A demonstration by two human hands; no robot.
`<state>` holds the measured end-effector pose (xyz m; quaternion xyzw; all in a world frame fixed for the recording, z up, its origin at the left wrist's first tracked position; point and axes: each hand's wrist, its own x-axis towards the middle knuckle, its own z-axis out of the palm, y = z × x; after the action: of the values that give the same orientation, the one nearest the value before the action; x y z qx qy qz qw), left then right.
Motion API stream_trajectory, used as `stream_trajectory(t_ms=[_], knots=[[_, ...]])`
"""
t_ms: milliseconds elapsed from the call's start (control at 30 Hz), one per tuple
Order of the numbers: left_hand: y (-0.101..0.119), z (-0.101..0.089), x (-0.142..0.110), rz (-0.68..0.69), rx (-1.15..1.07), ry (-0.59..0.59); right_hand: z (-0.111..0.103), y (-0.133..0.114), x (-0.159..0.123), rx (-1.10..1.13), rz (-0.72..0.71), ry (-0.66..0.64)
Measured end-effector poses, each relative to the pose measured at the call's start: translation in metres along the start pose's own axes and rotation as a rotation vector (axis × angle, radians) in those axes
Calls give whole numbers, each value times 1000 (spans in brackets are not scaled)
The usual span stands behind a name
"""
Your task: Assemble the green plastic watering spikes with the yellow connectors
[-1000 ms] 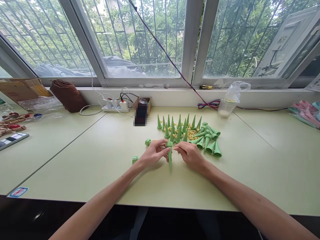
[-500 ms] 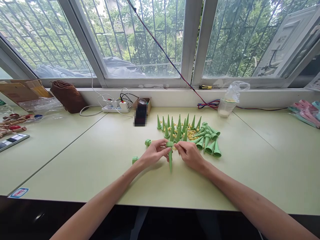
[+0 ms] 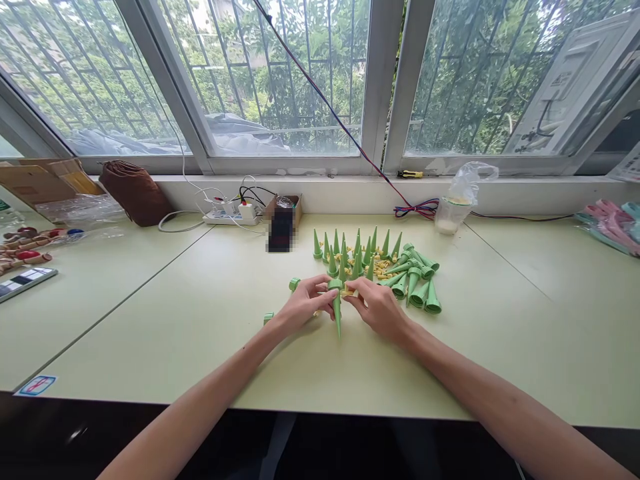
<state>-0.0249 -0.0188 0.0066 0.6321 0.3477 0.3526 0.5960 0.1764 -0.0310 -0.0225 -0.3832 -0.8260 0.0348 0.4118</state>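
The left hand (image 3: 303, 307), fingers curled, grips a green spike (image 3: 337, 313) by its capped upper part, thumb on the near side; the right hand (image 3: 383, 309), thumb and forefinger slightly parted around it, pinches a small yellow piece (image 3: 348, 293) just to the right of that spike. The held spike, the landmark for all places here, points downward and towards the person, above the table (image 3: 150, 333).

Change over the last second: the right fingertips have loosened from a tight pinch, and the yellow piece, earlier mostly hidden, now shows between them. The held spike has risen slightly; the left grip is otherwise the same. Whether the piece touches the spike's cap cannot be told. Both parts are thus in hand side by side, and the piece appears, as a judgement, to be still under adjustment rather than seated.

Surroundings: just beyond the held spike stand rows of upright spikes (image 3: 333, 263), with yellow bits (image 3: 383, 271) scattered among them and to their right. To its right, past the right hand, lies a heap of loose spikes (image 3: 414, 283). To its left, near the left hand, lie two green caps (image 3: 294, 285), the nearer one partly covered by the wrist.
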Motion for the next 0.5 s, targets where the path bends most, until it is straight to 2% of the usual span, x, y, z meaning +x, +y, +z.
stream_trajectory(t_ms=[267, 500], knots=[[9, 8, -3, -19, 34, -2, -4, -3, 0, -104, -61, -40], [3, 6, -3, -6, 115, -15, -7, -3, 0, -165, -81, -126]])
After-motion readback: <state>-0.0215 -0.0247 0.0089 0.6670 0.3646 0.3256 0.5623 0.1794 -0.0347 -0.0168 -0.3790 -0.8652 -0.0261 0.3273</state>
